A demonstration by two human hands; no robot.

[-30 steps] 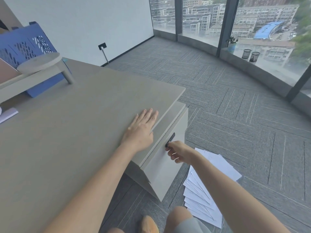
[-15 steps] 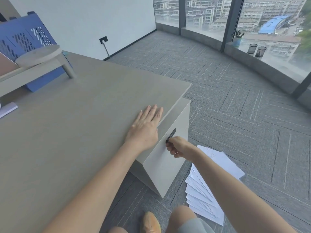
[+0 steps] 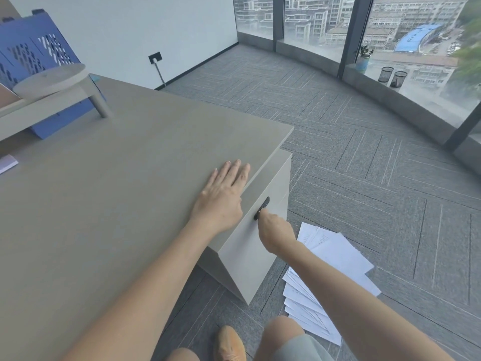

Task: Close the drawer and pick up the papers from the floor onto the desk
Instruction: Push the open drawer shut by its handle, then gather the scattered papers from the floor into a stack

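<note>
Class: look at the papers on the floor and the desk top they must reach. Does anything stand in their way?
Nothing visible does. The papers lie fanned on the carpet right of the drawer; the near desk top is bare except for the left hand.

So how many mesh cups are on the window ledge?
2. The left cup and the right cup stand side by side on the ledge, just right of the potted plant. None seems hidden.
</note>
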